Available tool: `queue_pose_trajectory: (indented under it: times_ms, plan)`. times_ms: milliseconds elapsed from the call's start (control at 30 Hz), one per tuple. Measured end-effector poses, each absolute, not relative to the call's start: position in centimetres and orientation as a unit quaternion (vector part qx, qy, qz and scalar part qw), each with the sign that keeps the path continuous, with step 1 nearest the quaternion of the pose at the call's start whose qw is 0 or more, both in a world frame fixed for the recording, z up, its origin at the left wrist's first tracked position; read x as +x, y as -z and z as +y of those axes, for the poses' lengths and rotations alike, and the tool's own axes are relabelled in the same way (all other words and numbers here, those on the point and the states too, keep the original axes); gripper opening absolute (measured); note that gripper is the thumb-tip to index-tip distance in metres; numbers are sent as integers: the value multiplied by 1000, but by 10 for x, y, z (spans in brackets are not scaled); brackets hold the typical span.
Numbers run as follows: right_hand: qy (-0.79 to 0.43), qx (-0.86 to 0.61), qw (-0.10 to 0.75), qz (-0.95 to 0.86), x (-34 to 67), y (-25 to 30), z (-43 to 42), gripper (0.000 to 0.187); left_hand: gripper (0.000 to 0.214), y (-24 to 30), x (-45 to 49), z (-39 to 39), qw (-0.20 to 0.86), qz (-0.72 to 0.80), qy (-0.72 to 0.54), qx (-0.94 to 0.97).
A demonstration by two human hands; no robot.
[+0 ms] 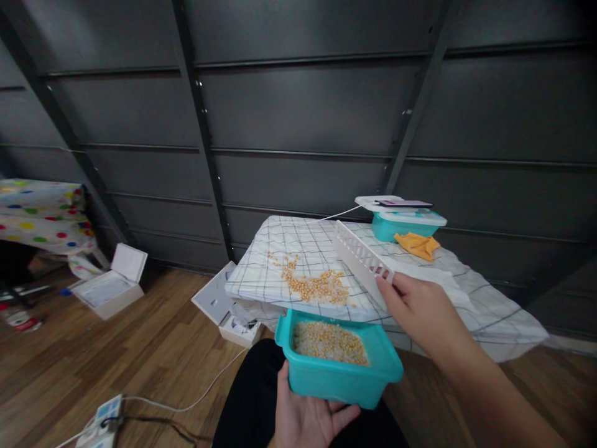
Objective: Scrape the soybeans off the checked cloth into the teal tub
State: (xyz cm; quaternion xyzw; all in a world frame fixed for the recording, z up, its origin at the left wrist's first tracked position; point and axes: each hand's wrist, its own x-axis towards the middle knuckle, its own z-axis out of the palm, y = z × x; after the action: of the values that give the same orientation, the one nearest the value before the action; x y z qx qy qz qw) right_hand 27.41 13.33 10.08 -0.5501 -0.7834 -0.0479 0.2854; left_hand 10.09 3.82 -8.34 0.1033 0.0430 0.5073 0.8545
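My left hand (310, 414) supports a teal plastic box (338, 379) from below, its fingers against the underside, just under the table's front edge. Inside the box lies a mix of yellow kernels and pale grains (329, 341). My right hand (415, 305) pinches the near end of a long white plastic strip with a row of slots (359, 258), standing on edge over the table. Left of the strip, loose yellow kernels (317, 286) are scattered on the checked tablecloth (261, 264), reaching close to the front edge above the box.
A second teal box with a white lid (389, 227) stands at the back right, a phone (405, 203) on top and an orange cloth (417, 246) beside it. Open white boxes (112, 289) and a power strip (105, 423) with cables are on the floor at left.
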Motion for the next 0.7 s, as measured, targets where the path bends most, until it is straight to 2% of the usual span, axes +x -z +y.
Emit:
queue_pose_trajectory:
  times_ms: [167,333,700]
  plan:
    - [44,-540,231,-808,276,-88,181,35,83,82,100,39,859,37,-500,101]
    - [38,-534,185,-824,275,-80,191,36,83,82,100,39,860,31,-499,103]
    - [-58,-434,236,-867,286,-83,154,35,85,85,100,42,852,59,-514,85]
